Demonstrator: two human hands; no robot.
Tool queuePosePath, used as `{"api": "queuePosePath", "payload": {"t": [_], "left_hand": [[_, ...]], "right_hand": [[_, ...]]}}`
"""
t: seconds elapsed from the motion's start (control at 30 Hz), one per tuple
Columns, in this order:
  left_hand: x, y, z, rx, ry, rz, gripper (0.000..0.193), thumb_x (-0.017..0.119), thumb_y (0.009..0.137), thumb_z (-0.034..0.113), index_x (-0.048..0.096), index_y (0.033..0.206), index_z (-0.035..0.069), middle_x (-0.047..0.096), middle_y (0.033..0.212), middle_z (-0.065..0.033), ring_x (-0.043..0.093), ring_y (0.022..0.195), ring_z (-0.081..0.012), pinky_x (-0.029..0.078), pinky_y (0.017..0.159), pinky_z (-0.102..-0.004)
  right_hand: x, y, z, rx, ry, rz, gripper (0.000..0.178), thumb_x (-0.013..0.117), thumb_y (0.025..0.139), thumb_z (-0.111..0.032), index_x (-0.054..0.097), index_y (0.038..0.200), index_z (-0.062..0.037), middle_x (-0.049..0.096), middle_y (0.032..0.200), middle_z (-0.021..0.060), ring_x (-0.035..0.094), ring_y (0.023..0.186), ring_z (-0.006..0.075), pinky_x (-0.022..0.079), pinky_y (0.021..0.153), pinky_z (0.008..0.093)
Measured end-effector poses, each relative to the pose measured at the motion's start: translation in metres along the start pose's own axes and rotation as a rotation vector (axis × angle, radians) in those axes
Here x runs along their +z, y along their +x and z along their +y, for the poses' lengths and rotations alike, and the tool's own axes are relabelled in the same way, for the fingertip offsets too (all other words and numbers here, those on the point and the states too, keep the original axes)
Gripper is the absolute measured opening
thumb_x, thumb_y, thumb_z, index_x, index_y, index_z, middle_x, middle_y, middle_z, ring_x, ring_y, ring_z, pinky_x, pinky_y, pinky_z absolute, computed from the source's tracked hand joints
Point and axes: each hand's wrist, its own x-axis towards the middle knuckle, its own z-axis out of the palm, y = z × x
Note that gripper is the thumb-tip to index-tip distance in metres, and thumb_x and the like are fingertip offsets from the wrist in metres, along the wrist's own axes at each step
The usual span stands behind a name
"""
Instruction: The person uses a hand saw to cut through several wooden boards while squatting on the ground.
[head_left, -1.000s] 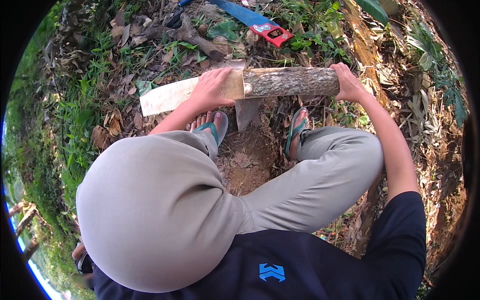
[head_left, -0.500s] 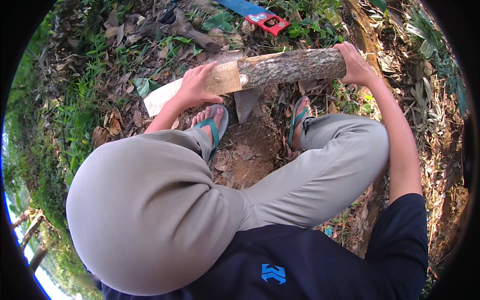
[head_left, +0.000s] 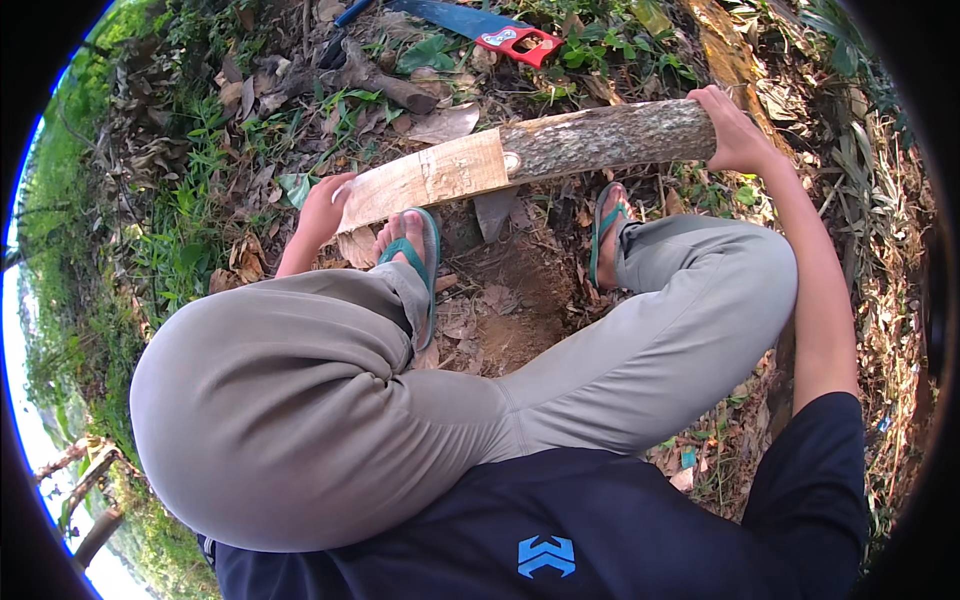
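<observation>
A partly hewn log [head_left: 615, 138] stretches across in front of my feet. Its left part is cut down to pale flat wood, while grey mottled bark covers the right part. Around the pale left end, my left hand [head_left: 322, 208] is closed, its fingertips partly hidden. My right hand [head_left: 738, 130] grips the barked right end, fingers over the top and thumb below. Under the middle of the log, a grey flat-faced piece [head_left: 492, 214] shows, its kind unclear.
Beyond the log lies a handsaw [head_left: 480, 30] with a blue blade and red handle. A short, thick branch [head_left: 385, 82] rests left of it among leaves. My sandalled feet [head_left: 412, 250] stand close to the log on bare soil [head_left: 520, 325]. Green plants grow at the left.
My left hand has slid from the middle of the pale part to the log's left end. My right hand stays on the barked end. The view has shifted slightly.
</observation>
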Motion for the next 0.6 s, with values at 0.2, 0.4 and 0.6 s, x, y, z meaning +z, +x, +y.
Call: {"api": "queuePosePath", "payload": {"t": [0.2,0.4,0.6], "left_hand": [[0.000,-0.002,0.000,-0.080,-0.087,-0.038,0.033,0.055,0.103,0.030,0.071,0.127,0.014,0.071,0.122,-0.0136,0.065,0.118,-0.0333,0.049,0.102,-0.0424],[0.012,-0.016,-0.005,-0.099,-0.030,-0.034,0.032,0.053,0.103,0.030,0.072,0.124,0.014,0.070,0.118,-0.0133,0.066,0.111,-0.0354,0.050,0.098,-0.0446],[0.008,-0.011,-0.001,-0.160,-0.092,0.042,0.040,0.048,0.106,0.038,0.076,0.113,0.010,0.071,0.112,-0.0166,0.067,0.105,-0.0382,0.050,0.094,-0.0463]], "right_hand": [[-0.013,0.007,-0.013,0.000,-0.048,-0.060,0.097,0.085,0.050,-0.006,0.042,0.137,-0.0037,0.049,0.126,0.0188,0.048,0.125,0.0420,0.044,0.110,0.0455],[-0.019,0.000,-0.025,0.073,0.052,-0.201,0.100,0.086,0.049,-0.007,0.042,0.139,-0.0036,0.049,0.131,0.0204,0.047,0.130,0.0421,0.043,0.112,0.0440],[0.018,0.009,0.003,-0.081,0.001,-0.114,0.097,0.084,0.049,-0.007,0.041,0.136,-0.0020,0.048,0.126,0.0199,0.047,0.125,0.0416,0.042,0.112,0.0430]]}}
